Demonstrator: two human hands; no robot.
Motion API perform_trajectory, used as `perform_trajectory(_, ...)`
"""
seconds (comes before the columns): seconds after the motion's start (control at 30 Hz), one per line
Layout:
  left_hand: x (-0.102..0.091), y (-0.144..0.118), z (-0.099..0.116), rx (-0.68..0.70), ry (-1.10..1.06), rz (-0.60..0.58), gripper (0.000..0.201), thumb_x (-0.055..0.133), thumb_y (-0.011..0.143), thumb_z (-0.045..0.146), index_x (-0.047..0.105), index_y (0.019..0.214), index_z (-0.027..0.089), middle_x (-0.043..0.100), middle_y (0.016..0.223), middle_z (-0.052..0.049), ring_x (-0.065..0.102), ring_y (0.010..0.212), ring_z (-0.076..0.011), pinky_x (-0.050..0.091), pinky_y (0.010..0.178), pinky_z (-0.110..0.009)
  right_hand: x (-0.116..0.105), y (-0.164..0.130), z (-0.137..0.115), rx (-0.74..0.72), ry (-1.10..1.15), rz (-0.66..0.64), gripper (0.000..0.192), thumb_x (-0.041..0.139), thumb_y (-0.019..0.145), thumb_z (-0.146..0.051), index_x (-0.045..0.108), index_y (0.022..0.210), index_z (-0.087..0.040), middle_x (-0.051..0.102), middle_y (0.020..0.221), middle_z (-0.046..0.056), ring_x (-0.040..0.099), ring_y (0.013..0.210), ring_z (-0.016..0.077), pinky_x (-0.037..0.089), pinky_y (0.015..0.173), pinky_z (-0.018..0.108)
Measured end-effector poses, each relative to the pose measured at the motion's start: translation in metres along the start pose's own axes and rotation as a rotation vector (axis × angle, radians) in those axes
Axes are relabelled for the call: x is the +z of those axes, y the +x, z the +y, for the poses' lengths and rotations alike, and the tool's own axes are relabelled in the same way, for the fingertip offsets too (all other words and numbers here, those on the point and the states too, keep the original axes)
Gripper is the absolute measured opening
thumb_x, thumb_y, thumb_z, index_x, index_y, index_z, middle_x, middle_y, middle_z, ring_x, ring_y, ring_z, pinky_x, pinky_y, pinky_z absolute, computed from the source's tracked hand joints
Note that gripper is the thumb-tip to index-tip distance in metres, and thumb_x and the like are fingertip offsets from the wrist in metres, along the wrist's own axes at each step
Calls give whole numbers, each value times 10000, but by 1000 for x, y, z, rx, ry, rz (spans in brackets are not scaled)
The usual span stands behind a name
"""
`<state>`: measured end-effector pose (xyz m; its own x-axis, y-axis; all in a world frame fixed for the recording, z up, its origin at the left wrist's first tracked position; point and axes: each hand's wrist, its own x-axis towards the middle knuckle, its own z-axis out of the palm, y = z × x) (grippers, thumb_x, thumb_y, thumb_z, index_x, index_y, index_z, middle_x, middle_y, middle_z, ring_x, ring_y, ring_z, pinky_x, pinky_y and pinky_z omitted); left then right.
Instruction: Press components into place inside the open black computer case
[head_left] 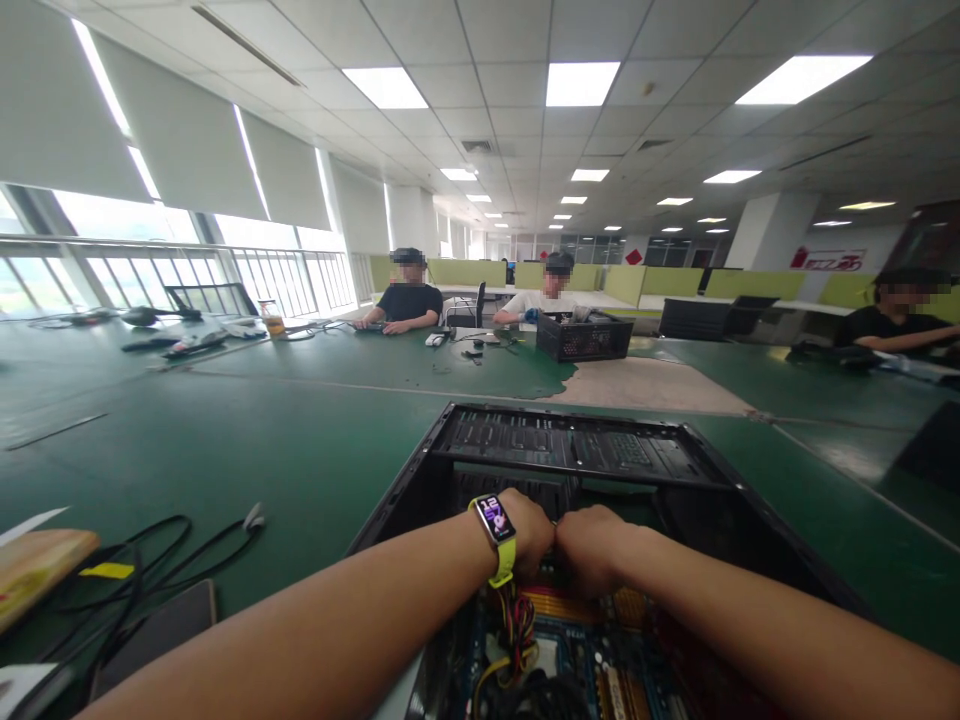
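A black computer case (pixel 577 470) lies open in front of me, with a blue motherboard (pixel 577 660) inside it. My left hand (pixel 529 530) and my right hand (pixel 595 545) are brought together over the motherboard, inside the case. Both are closed with the fingers turned down, and the fingertips and whatever they pinch are hidden. A yellow-green smartwatch (pixel 495 530) is on my left wrist. Below that hand a bundle of coloured cables (pixel 517 625) runs down to the board. Gold-coloured heatsinks (pixel 559 605) sit under the hands.
Black cables (pixel 161 570), a dark flat device (pixel 161 635) and a yellowish block (pixel 45 570) lie at the left of the green table (pixel 247 450). A black crate (pixel 583 338) stands beyond the case. Several people sit at the tables farther off.
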<state>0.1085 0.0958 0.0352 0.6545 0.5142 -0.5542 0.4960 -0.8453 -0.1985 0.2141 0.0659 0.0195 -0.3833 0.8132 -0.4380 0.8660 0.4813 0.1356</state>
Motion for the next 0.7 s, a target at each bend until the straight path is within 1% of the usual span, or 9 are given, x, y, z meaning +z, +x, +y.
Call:
perform_trajectory(0.17, -1, -2, -1, -7, -5, 8, 501, 729, 515, 277, 636, 982, 121, 649, 1022, -153, 620, 867, -302, 529, 744, -417, -3, -1, -1, 1, 1, -9, 406, 627, 596, -368, 674, 909, -115, 667, 911, 162, 630, 805, 331, 520, 652, 388)
perform_trajectory(0.37, -1, -1, -1, -5, -32, 21, 479, 730, 535, 296, 647, 981, 145, 655, 1014, -143, 620, 880, -305, 526, 738, -393, -5, -1, 0, 16, 13, -11, 421, 652, 573, -397, 677, 894, -125, 665, 914, 157, 628, 814, 324, 515, 664, 378)
perform_trajectory(0.47, -12, -10, 1, 40, -50, -4, 429, 692, 608, 332, 652, 968, 104, 658, 988, -160, 617, 880, -303, 514, 739, -377, -4, -3, 0, 16, 24, -17, 400, 666, 565, -383, 680, 890, -151, 668, 912, 143, 628, 815, 323, 512, 659, 372)
perform_trajectory(0.53, -27, -34, -2, 139, -139, -3, 376, 619, 700, 358, 652, 975, 103, 675, 934, -137, 625, 841, -265, 503, 727, -345, -2, -3, -1, -1, 29, -3, 448, 677, 559, -394, 662, 955, -183, 664, 949, 126, 622, 844, 324, 508, 669, 374)
perform_trajectory(0.57, -35, -51, -6, 208, -228, 32, 355, 567, 750, 360, 645, 997, 118, 681, 918, -112, 627, 824, -235, 496, 727, -325, -1, -2, -1, -10, 30, 12, 471, 674, 567, -408, 650, 986, -194, 659, 966, 121, 618, 859, 323, 505, 678, 378)
perform_trajectory(0.6, -42, -73, -13, 290, -356, 125, 350, 510, 796, 366, 627, 1038, 141, 682, 917, -79, 624, 811, -197, 489, 733, -300, -1, -2, -2, -20, 28, 34, 481, 665, 581, -422, 639, 1007, -199, 655, 979, 119, 613, 873, 323, 500, 690, 383)
perform_trajectory(0.63, -47, -97, -22, 345, -511, 273, 338, 477, 820, 345, 602, 1079, 165, 670, 971, -50, 612, 844, -163, 475, 768, -273, -2, -3, -2, -27, 25, 60, 482, 652, 598, -430, 632, 1017, -193, 649, 989, 124, 608, 883, 325, 495, 702, 391)
perform_trajectory(0.67, -47, -122, -33, 353, -655, 447, 331, 451, 837, 326, 580, 1105, 181, 651, 1027, -33, 596, 899, -144, 457, 817, -262, -4, -5, -3, -33, 19, 87, 464, 635, 619, -431, 631, 1011, -182, 646, 991, 131, 605, 887, 326, 489, 711, 399)
perform_trajectory(0.7, -42, -147, -47, 292, -793, 644, 340, 405, 857, 335, 568, 1112, 181, 646, 1030, -36, 592, 908, -139, 457, 817, -264, -8, -8, -4, -39, 11, 109, 438, 614, 643, -430, 635, 996, -173, 644, 986, 135, 605, 883, 326, 484, 714, 405)
